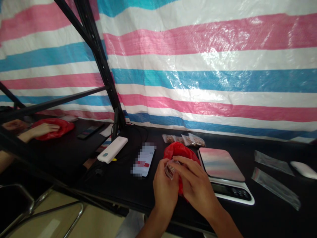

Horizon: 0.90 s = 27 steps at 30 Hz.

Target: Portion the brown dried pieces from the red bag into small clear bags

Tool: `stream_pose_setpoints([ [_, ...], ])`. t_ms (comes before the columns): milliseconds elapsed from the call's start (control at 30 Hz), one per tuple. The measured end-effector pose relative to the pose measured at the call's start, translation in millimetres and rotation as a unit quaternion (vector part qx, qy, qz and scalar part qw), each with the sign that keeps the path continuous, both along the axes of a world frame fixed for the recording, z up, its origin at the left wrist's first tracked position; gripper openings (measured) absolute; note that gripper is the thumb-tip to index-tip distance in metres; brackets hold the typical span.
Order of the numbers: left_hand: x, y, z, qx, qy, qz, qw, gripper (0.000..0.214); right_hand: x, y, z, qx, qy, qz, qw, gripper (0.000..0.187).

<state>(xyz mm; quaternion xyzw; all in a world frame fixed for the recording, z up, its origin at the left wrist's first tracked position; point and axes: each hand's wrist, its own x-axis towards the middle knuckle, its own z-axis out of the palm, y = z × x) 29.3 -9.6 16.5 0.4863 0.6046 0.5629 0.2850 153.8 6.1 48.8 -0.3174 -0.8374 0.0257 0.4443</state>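
Observation:
Both my hands are together over a red plastic bag on the black table. Between the fingers is a small clear zip bag; what it contains is mostly hidden. My left hand has its fingers wrapped round the zip bag from the left. From the right, the fingers of my right hand press on the zip bag's upper edge. Just right of the hands lies a white kitchen scale with a mirror-like plate. Behind the red bag, several filled zip bags with brown bits lie in a row.
Flat clear zip bags and a white mouse-shaped object lie at right. A phone and a white power bank lie left. Beyond a black metal frame, another person's hand rests on a red bag.

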Motion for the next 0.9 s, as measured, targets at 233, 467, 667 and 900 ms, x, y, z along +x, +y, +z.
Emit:
stream_pose_setpoints([
  [233, 2.0, 2.6, -2.8, -0.005, -0.007, 0.024, 1.000, 0.040, 3.8, -1.6, 2.7, -0.004, -0.013, -0.026, 1.000, 0.058],
  [467, 3.1, 1.5, -0.5, 0.006, -0.020, 0.012, 1.000, 0.028, 5.5, -1.5, 3.4, -0.001, -0.012, -0.008, 1.000, 0.064],
  [667, 0.1, -0.6, 2.6, 0.015, 0.001, 0.028, 0.999, 0.032, 3.6, -1.9, -1.5, -0.042, 0.010, -0.010, 0.999, 0.054],
  [900, -1.1, -0.9, -1.3, 0.026, -0.002, 0.031, 0.999, 0.037, -2.0, -4.7, 0.8, -0.046, 0.041, -0.033, 0.998, 0.046],
])
